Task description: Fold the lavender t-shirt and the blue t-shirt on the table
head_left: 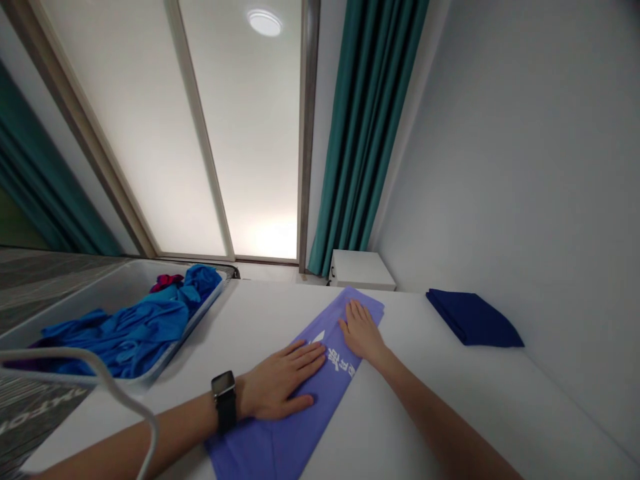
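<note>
Left of the left hand, one tub holds blue clothes and something red. That hand, wearing one watch, lies flat on one purple cloth; the right hand lies flat farther up it, both thumbs apart. Rightward rests one folded navy cloth. Below the hands, one white table; beyond, two door panels, two curtains, one cabinet.
</note>
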Motion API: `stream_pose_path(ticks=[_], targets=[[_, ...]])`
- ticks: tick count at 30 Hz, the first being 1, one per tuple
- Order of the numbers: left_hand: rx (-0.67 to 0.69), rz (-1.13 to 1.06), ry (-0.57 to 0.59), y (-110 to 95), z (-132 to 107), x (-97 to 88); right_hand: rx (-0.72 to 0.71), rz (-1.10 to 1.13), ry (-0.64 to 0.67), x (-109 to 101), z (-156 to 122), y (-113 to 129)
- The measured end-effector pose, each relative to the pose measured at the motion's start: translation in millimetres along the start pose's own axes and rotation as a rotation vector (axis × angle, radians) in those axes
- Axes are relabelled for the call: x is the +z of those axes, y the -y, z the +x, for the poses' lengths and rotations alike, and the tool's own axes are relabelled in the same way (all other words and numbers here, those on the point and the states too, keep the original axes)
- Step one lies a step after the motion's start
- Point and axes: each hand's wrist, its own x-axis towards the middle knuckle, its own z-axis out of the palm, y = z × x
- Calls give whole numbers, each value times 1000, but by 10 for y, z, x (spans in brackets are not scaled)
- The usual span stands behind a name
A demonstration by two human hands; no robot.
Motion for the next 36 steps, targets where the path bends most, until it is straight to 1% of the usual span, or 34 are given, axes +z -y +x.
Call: stream_pose_path(ticks=[2,3,5,7,9,13,20,23,26,29,31,33,36], targets=[[63,-6,36,86,-15,-70,114,14,5,30,-59,100],[84,-9,55,121,-26,-89,147,20,6,48,-79,143],[99,-19,70,159,-52,-90,161,18,-4,81,-96,205],[80,-25,55,150,-80,-50,144,8,-26,100,-80,228],[32,-19,37,105,-100,11,116,0,-41,105,-40,223],[-64,4,-5,-20,-110,144,17,-4,-35,97,69,188],[-232,68,-110,-222,-21,367,-136,0,10,78,273,145],[-284,95,-161,-290,28,444,-184,-4,18,51,315,138],[-307,121,-175,-325,54,501,-160,-6,-4,44,262,189],[-305,147,-206,-339,61,546,-60,16,-15,75,130,300],[-305,164,-228,-355,64,571,-20,35,-13,99,43,373],[-317,181,-239,-386,71,588,-29,47,-20,110,-9,420],[-353,197,-248,-443,92,593,-82,55,-10,99,0,433]])
